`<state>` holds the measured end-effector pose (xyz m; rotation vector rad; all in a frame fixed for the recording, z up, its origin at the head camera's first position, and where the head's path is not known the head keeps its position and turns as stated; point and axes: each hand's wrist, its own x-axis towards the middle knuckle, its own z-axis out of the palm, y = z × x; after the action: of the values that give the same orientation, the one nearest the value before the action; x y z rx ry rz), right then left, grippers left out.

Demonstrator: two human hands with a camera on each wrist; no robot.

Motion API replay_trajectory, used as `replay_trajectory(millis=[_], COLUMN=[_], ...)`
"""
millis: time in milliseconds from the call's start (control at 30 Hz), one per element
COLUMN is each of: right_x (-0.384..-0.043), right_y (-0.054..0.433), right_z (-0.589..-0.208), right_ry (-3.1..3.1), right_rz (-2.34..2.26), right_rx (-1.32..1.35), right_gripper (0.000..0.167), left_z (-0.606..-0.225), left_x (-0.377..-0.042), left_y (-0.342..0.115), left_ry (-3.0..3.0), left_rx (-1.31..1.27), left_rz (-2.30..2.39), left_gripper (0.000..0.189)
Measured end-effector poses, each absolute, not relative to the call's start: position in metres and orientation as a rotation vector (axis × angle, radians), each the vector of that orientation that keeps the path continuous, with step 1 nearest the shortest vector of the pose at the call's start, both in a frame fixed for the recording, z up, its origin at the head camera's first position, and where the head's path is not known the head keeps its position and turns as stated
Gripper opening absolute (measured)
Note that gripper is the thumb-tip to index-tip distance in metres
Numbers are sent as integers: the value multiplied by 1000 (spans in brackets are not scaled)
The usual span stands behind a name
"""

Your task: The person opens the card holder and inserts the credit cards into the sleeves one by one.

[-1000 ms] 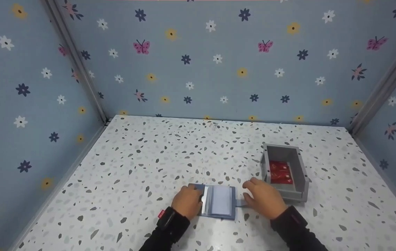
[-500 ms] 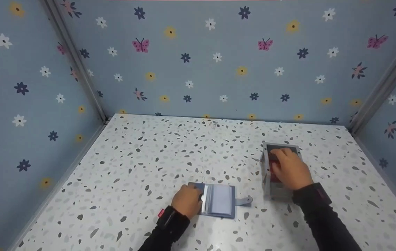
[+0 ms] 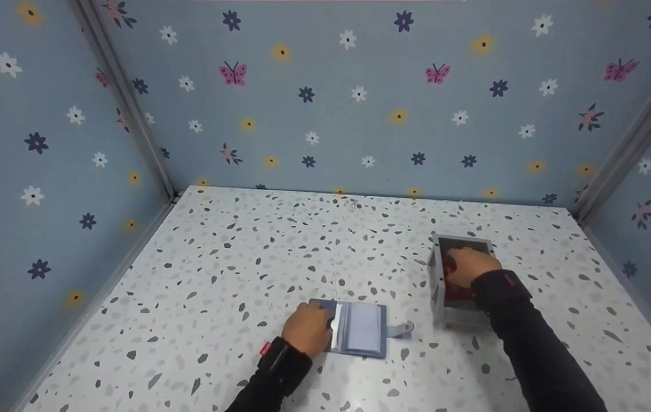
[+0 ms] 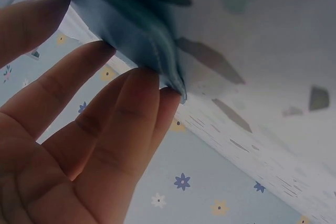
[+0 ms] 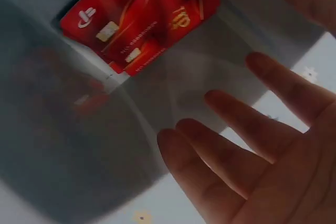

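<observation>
A blue card holder (image 3: 366, 327) lies spread on the speckled table, its pale sleeves facing up and a snap strap (image 3: 399, 329) sticking out to the right. My left hand (image 3: 306, 329) rests on its left cover. In the left wrist view, the fingertips touch the edge of the blue cover (image 4: 123, 32). My right hand (image 3: 470, 269) reaches into a grey box (image 3: 465, 316). Inside are red cards (image 5: 142, 22) with gold print, overlapping each other. The right wrist view shows the fingers (image 5: 236, 114) spread and apart from the cards, holding nothing.
The grey box has raised side walls and stands to the right of the card holder. Flower-patterned panels (image 3: 336, 114) enclose the table at the back and both sides, with metal posts (image 3: 634, 131) at the corners.
My right hand has left the card holder's strap side, moved right and away from me, and gone down into the box. The left hand and card holder have stayed in place.
</observation>
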<state>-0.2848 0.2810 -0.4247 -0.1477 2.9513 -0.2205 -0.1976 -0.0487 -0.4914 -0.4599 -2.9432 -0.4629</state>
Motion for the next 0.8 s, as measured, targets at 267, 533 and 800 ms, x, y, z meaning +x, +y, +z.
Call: replay_trajectory(millis=[267, 533, 800], right_x=[-293, -298, -298], right_y=[280, 282, 283], right_z=[-435, -447, -458], right_ry=[2814, 2784, 2832], right_rz=[-217, -145, -112], right_rx=[-89, -101, -143], right_gripper=[62, 31, 31], left_z=[-494, -495, -494], left_x=[-198, -200, -199], left_y=[-50, -50, -50], left_ry=[-2907, -2932, -2935], left_rx=[-477, -462, -470], left_rz=[-493, -480, -505], left_gripper=[22, 23, 26])
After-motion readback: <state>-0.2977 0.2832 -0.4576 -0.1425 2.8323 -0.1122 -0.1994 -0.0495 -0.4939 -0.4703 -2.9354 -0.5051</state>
